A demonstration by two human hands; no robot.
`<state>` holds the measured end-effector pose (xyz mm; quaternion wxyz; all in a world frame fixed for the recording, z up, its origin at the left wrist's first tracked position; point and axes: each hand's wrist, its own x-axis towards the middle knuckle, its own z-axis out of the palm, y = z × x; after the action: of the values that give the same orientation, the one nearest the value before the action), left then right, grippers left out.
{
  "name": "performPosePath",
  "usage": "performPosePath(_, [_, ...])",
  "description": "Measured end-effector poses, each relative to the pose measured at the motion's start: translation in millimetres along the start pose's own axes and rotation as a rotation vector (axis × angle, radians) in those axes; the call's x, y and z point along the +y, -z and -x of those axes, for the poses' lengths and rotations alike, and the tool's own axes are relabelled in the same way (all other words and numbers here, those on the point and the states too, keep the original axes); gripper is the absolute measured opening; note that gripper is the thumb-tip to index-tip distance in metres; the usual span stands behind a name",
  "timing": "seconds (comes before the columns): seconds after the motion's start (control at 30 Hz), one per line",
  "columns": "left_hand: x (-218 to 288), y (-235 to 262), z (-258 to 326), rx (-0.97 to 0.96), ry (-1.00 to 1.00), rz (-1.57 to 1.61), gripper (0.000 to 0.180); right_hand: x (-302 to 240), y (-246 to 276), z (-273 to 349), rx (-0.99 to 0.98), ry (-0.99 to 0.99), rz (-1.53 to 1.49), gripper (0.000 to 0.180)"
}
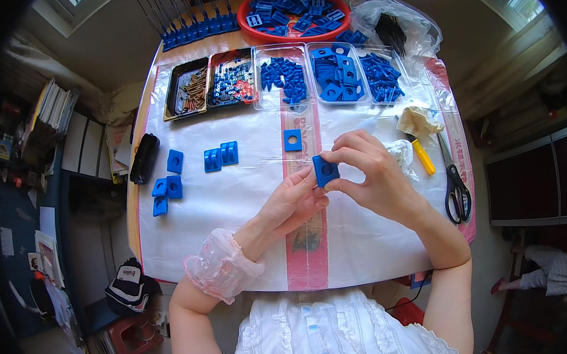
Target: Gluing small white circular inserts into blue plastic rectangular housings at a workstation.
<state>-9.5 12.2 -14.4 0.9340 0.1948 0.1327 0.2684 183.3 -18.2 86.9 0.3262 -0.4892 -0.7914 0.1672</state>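
Over the middle of the table, a blue square plastic piece with a round hole (325,161) is pinched by its upper and lower edges between the thumb and fingers of my right hand (379,169). My left hand (292,199) closes on the left edge of the same piece, its fingers partly behind it. Just beyond lies a flat blue square plate with a round hole (292,132). To the left sit two blue ridged pieces (220,156) side by side. Farther left, several blue square pieces (174,186) lie in a loose group.
Along the back stand trays of screws (193,89), small mixed parts (231,74), and blue parts (337,83). Behind them are a red basin (243,27) and a plastic bag (418,20). Scissors (457,196), a yellow-handled tool (423,157) and crumpled paper (417,121) lie right; a black case (144,159) left.
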Motion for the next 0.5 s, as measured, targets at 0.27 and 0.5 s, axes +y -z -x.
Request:
performPosePath(0.27, [0.8, -1.5, 0.0, 0.005, 0.006, -0.014, 0.038, -0.1, 0.0, -0.5, 0.005, 0.003, -0.001, 0.037])
performPosePath(0.5, [1.9, -4.6, 0.6, 0.020, 0.013, -0.011, 0.038, -1.1, -0.2, -0.8, 0.007, -0.002, -0.005, 0.037])
